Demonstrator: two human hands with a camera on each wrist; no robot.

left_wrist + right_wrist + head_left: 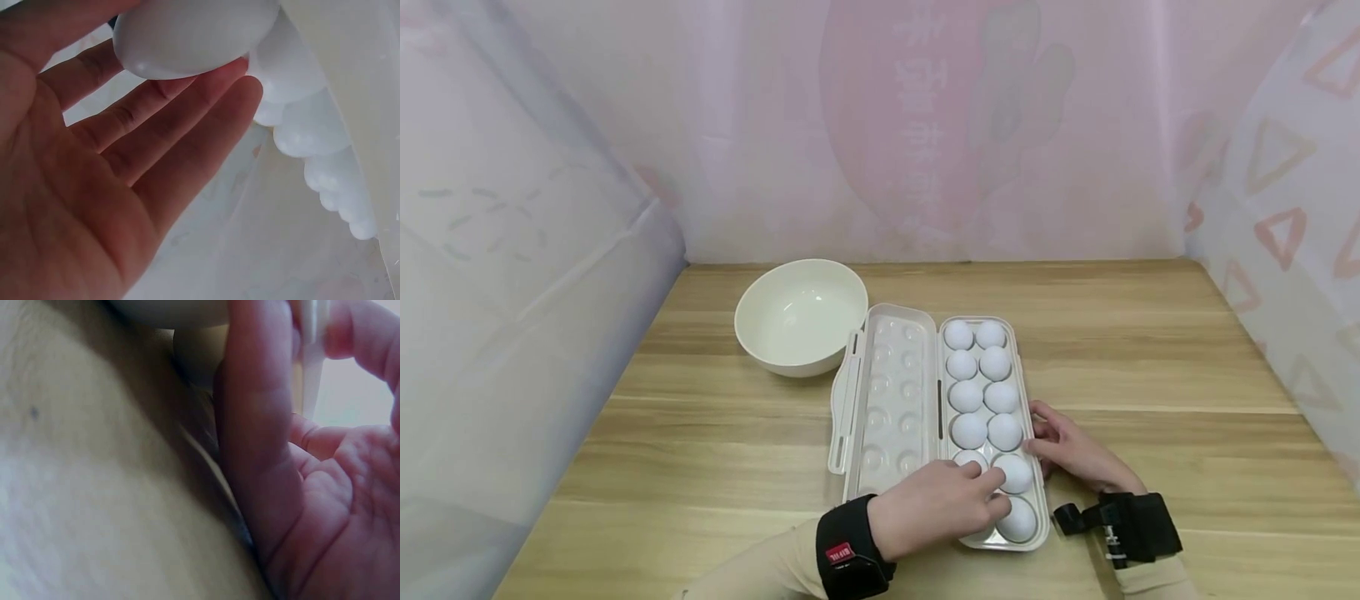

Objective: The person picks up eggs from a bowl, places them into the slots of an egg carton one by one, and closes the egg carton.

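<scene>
— While the left hand (936, 504) was over the near end of the egg box (1033, 533), which egg did it touch?

— It touched the near-left egg (187, 34) of the tray. In the left wrist view the fingers (187, 134) lay almost straight under this egg, with only the tips against the shell. The egg was not lifted yet, as far as I could judge; it sat in its cup or just above it.

— And how many eggs were in the box?

— I counted two rows, and every cup that showed was filled. The far eggs (958, 335) were all in place. The lid (891, 392) lay open flat to the left, touching the tray along the hinge.

— What did the right hand (1071, 454) do?

— It rested against the right wall of the box, fingers loosely bent on the rim, so it seemed to steady the box. It gripped no egg.

— Was anything in the bowl (801, 325)?

— No, the white bowl stood on the table (1150, 350) just beside the far-left corner of the lid, and I saw nothing inside. So I judged the work was at its beginning: box opened, first egg touched, all others left.
</scene>
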